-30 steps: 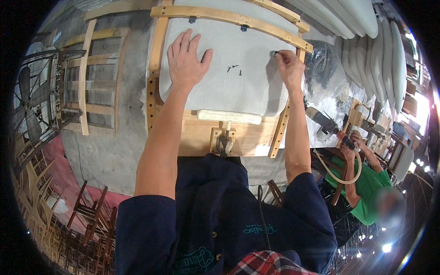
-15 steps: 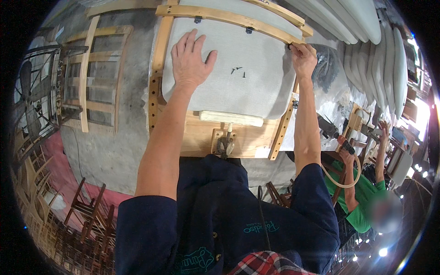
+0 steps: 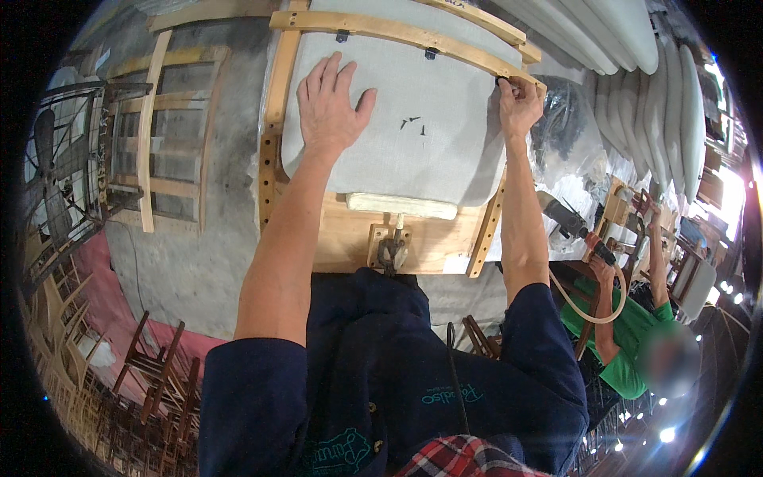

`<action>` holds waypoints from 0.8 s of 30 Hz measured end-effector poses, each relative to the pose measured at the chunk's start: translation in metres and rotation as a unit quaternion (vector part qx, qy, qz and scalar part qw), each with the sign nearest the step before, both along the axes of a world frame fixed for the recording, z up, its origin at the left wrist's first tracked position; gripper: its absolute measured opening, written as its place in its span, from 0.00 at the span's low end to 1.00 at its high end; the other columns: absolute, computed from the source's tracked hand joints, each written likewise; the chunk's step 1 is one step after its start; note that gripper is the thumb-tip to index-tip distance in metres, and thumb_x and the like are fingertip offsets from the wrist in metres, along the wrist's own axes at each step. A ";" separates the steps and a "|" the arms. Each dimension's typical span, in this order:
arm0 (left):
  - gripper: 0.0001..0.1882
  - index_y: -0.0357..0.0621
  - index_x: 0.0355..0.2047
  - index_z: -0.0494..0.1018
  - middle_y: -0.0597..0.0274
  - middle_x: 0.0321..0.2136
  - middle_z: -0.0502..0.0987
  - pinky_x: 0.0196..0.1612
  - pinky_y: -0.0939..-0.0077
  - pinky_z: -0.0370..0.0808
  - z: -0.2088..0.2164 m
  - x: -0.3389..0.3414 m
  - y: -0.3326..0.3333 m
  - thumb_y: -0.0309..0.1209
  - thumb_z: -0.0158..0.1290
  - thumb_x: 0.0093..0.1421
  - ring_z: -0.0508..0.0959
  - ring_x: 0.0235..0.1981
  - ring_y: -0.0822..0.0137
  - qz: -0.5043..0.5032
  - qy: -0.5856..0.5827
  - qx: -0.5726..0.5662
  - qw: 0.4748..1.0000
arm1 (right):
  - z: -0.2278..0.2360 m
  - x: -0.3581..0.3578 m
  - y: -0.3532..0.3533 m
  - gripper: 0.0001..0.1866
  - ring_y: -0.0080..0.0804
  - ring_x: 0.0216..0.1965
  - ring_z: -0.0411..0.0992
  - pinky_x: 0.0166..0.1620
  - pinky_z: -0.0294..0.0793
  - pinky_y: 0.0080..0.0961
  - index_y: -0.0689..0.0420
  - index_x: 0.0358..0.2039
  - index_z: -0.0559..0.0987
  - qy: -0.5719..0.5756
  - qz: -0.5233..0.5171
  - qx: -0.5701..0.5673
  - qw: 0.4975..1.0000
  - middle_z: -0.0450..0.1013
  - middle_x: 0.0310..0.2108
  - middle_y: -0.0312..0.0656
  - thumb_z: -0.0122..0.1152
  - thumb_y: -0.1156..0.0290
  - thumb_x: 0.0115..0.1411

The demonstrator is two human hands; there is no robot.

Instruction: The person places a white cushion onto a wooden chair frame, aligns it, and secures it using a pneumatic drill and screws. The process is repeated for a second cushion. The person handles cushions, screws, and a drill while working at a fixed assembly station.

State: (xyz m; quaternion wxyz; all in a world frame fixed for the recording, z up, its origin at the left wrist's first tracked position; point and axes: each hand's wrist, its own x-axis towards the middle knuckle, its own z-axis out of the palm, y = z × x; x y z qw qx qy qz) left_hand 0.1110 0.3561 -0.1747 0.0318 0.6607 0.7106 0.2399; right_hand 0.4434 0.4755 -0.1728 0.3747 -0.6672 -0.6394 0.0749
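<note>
While the left hand point(image 3: 332, 113) lies fingers spread on the pale panel point(image 3: 389, 163), the right hand point(image 3: 520, 105), fingers pinching a small black piece point(image 3: 501, 80), has moved up to the wooden slat point(image 3: 389, 27), bringing it near-level with two black brackets point(image 3: 431, 53).

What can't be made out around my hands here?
All in the head view:
Small black fitting: partly covered by the right hand pinching it.
Dark screws: too small to tell their head type.
Light gray panel: far edge cut off by the picture's upper edge.
Panel beneath the left hand: covered by it.
</note>
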 end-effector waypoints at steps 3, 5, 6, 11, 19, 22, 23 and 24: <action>0.30 0.44 0.59 0.74 0.54 0.65 0.67 0.69 0.56 0.56 0.000 0.001 0.000 0.50 0.55 0.64 0.61 0.67 0.57 0.005 0.005 -0.001 1.000 | 0.005 -0.005 -0.011 0.11 0.38 0.34 0.75 0.41 0.75 0.32 0.56 0.40 0.85 0.023 -0.015 0.018 0.999 0.79 0.36 0.46 0.71 0.71 0.55; 0.29 0.44 0.59 0.74 0.54 0.65 0.67 0.68 0.56 0.56 0.001 0.001 0.001 0.49 0.56 0.63 0.61 0.67 0.57 0.001 -0.005 0.002 1.000 | 0.003 -0.006 -0.020 0.11 0.37 0.34 0.75 0.41 0.75 0.32 0.57 0.40 0.85 0.054 -0.025 0.031 0.998 0.79 0.35 0.47 0.68 0.72 0.56; 0.30 0.44 0.59 0.74 0.54 0.65 0.67 0.68 0.55 0.56 0.001 0.002 0.001 0.49 0.56 0.63 0.61 0.67 0.57 -0.002 -0.007 0.003 1.000 | -0.001 -0.004 -0.029 0.12 0.37 0.34 0.75 0.41 0.75 0.32 0.58 0.41 0.85 0.068 -0.038 0.019 0.997 0.79 0.35 0.47 0.67 0.71 0.56; 0.30 0.44 0.58 0.74 0.53 0.65 0.67 0.68 0.55 0.57 0.000 0.000 0.000 0.50 0.56 0.63 0.62 0.67 0.56 -0.002 -0.008 0.007 1.000 | 0.015 -0.020 -0.103 0.13 0.29 0.38 0.75 0.44 0.75 0.25 0.66 0.43 0.82 0.186 -0.050 -0.049 0.980 0.78 0.36 0.41 0.66 0.72 0.61; 0.30 0.44 0.59 0.74 0.54 0.65 0.67 0.69 0.56 0.56 0.000 0.001 0.000 0.51 0.55 0.64 0.61 0.67 0.57 -0.001 -0.008 0.000 1.000 | 0.044 0.037 -0.242 0.13 0.27 0.37 0.74 0.40 0.75 0.22 0.66 0.42 0.76 0.293 -0.204 -0.026 0.934 0.75 0.36 0.41 0.69 0.72 0.63; 0.30 0.44 0.59 0.74 0.55 0.65 0.67 0.69 0.56 0.56 0.001 0.001 0.000 0.51 0.55 0.64 0.61 0.67 0.57 0.000 -0.008 0.002 1.000 | 0.048 0.061 -0.251 0.16 0.28 0.35 0.71 0.42 0.77 0.26 0.63 0.41 0.72 0.223 -0.281 0.042 0.933 0.72 0.34 0.40 0.72 0.71 0.61; 0.30 0.44 0.59 0.74 0.55 0.65 0.67 0.69 0.57 0.56 0.002 0.002 0.000 0.51 0.55 0.64 0.61 0.67 0.58 0.001 -0.006 0.002 1.000 | 0.046 0.072 -0.248 0.18 0.29 0.35 0.71 0.43 0.78 0.27 0.64 0.44 0.72 0.212 -0.275 0.051 0.936 0.72 0.36 0.41 0.72 0.71 0.61; 0.30 0.44 0.59 0.74 0.55 0.65 0.67 0.69 0.56 0.56 0.002 0.001 -0.001 0.51 0.55 0.64 0.61 0.67 0.57 0.001 -0.006 0.004 1.000 | 0.042 0.081 -0.240 0.19 0.29 0.36 0.72 0.44 0.78 0.28 0.64 0.46 0.72 0.204 -0.267 0.057 0.940 0.73 0.38 0.41 0.72 0.71 0.61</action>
